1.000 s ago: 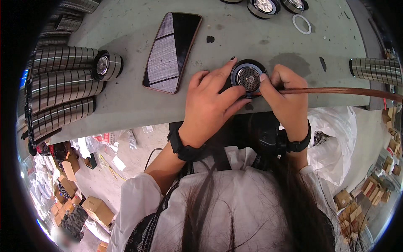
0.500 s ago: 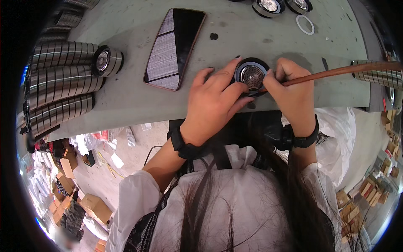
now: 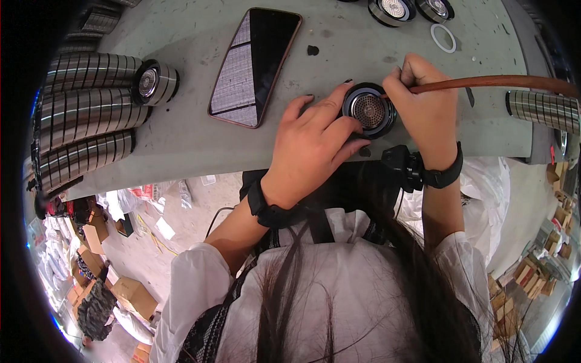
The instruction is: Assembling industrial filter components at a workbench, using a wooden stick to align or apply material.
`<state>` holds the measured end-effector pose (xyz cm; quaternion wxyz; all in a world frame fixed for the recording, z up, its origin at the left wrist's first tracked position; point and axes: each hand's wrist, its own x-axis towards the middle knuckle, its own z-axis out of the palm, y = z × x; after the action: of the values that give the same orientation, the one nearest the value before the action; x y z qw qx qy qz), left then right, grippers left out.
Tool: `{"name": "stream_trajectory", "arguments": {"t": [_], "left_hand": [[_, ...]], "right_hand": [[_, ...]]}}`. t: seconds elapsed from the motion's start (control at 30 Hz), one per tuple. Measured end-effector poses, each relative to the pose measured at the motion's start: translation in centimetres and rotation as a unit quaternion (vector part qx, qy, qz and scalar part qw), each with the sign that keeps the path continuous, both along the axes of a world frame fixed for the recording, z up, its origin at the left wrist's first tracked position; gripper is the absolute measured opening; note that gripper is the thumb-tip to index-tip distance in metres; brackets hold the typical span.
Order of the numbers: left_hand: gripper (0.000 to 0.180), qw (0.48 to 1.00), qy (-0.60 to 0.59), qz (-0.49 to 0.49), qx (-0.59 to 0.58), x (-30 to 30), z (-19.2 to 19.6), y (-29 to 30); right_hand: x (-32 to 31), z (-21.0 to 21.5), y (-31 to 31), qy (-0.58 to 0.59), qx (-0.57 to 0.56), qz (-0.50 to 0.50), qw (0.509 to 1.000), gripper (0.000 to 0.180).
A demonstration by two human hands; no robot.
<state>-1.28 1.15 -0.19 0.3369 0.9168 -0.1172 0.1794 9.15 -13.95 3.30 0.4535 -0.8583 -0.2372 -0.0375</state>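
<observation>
Two hands work on one round black part with a metal mesh face [image 3: 369, 111], which lies flat at the near edge of the grey table [image 3: 181, 139], right of centre. The left hand [image 3: 311, 142] is spread narrowly around the part's left and near rim, with fingertips pressing on the rim and thumb tucked under the near side. The right hand [image 3: 423, 103] is closed around a thin brown rod-like tool [image 3: 496, 81], whose tip meets the part's right rim; the rod runs off to the right.

Handling judgement: the part looks rigid and fairly light, with a smooth housing that may slide on the table. Grip it by the outer ring. The mesh looks thin and could dent, so keep fingers off it.

A dark phone [image 3: 254, 66] lies to the far left of the part. Stacked ribbed metal cylinders [image 3: 85, 115] lie at the left, another [image 3: 538, 107] at the right. Similar round parts [image 3: 393, 9] and a white ring [image 3: 443, 37] sit at the far edge.
</observation>
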Motion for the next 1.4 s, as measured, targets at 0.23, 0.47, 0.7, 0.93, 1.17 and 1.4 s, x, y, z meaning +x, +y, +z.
{"name": "stream_trajectory", "arguments": {"t": [0.23, 0.47, 0.7, 0.93, 1.17, 1.4], "left_hand": [[0.028, 1.000, 0.002, -0.004, -0.002, 0.1, 0.0, 0.0], [0.024, 1.000, -0.012, -0.003, 0.010, 0.1, -0.3, 0.0], [0.024, 1.000, -0.016, -0.001, 0.006, 0.1, -0.5, 0.1], [0.029, 1.000, -0.009, -0.011, 0.013, 0.2, -0.5, 0.3], [0.051, 0.998, 0.019, 0.017, -0.059, -0.2, -0.4, 0.0], [0.049, 0.999, 0.020, 0.012, -0.045, 0.0, -0.4, 0.1]], "right_hand": [[0.4, -0.5, 0.8, -0.008, 0.039, 0.024, 0.999, 0.021], [0.7, -1.1, 1.4, -0.011, 0.068, 0.050, 0.996, 0.023], [0.5, -0.9, 2.0, 0.003, 0.065, 0.122, 0.990, 0.029], [0.5, -0.6, 1.7, 0.046, 0.061, 0.173, 0.982, 0.029], [0.0, -0.2, 0.8, 0.074, 0.044, 0.203, 0.975, 0.030], [0.1, -0.1, -0.1, 0.101, 0.020, 0.232, 0.967, 0.030]]}}
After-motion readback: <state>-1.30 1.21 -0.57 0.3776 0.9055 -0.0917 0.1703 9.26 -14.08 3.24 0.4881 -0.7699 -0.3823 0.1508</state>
